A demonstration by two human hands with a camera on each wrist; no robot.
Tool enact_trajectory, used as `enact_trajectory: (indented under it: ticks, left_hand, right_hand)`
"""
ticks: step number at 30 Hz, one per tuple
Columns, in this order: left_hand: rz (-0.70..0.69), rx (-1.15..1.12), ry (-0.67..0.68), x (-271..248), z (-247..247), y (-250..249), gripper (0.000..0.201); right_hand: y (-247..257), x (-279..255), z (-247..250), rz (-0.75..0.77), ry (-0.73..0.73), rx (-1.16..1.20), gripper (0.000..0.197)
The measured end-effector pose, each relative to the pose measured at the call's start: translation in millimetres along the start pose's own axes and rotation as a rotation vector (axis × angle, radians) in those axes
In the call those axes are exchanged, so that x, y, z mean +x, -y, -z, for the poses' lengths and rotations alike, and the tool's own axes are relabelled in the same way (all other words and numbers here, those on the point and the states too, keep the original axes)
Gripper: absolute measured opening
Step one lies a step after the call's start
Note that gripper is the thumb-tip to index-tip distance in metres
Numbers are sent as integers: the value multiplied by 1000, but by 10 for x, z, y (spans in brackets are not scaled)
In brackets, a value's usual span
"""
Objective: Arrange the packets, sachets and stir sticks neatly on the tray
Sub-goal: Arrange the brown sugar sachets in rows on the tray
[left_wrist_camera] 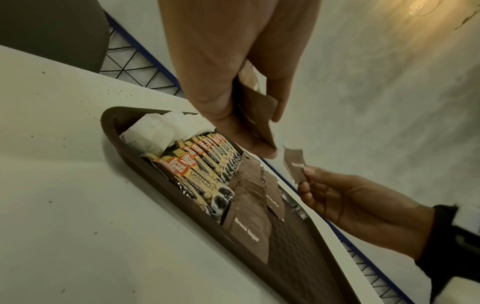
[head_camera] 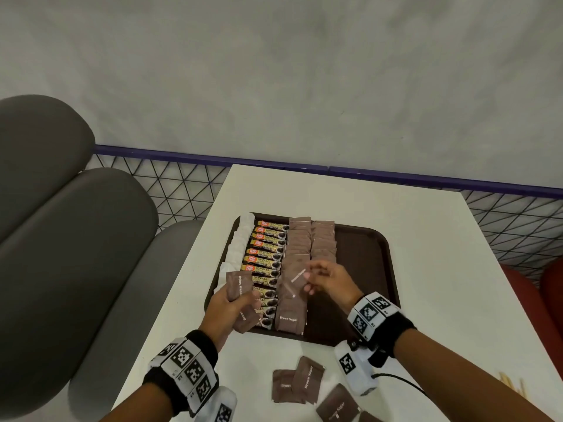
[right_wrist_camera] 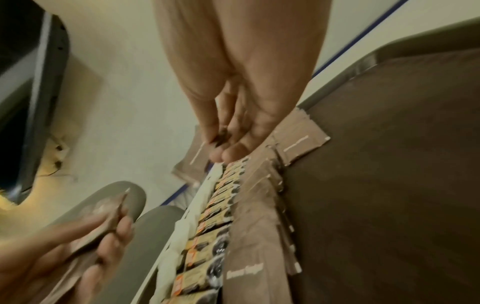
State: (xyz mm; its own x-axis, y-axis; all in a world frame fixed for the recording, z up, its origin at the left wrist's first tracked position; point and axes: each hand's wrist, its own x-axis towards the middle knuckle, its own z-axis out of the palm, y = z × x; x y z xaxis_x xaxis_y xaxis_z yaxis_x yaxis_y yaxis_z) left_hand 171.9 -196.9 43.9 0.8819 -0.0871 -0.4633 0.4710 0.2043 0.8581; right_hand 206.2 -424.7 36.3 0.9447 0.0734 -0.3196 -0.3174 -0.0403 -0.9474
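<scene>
Obs: right hand [head_camera: 327, 280] pinches one thin brown paper sugar sachet [head_camera: 297, 277] over brown plastic tray [head_camera: 365, 260]; shorter sachet row [head_camera: 323, 239] lies just beyond fingertips, long axis running away; left hand [head_camera: 231, 309] grips spare sachets [head_camera: 236, 287].
</scene>
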Motion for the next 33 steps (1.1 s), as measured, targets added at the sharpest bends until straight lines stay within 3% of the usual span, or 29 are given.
enact_trajectory:
  ticks: [4,7,15,18,22,27,33]
  left_hand:
    - [75,-140,15,23,12,-9,28]
    - [109,-182,38,47,25,-7,34]
    - [117,-235,70,94,-9,-34,38]
    - [119,-218,47,107,-2,-27,37]
    - [132,-233,30,119,-1,-26,32]
    - [121,-204,-7,140,0,-19,32]
    - [68,-97,-11,118,-10,-33,29]
  right_hand:
    - [-173,189,344,-94,-409,-63,15]
    - [-334,293,474,-192,-550,-130,19]
    - [-436,378,333,-252,-585,-252,23]
    - [-435,412,287,-279,-596,-356,9]
    - [-457,443,272,-300,-596,-504,25]
    - [-472,430,284,-288,-595,-620,13]
    - [-392,364,221,-131,-681,-643,38]
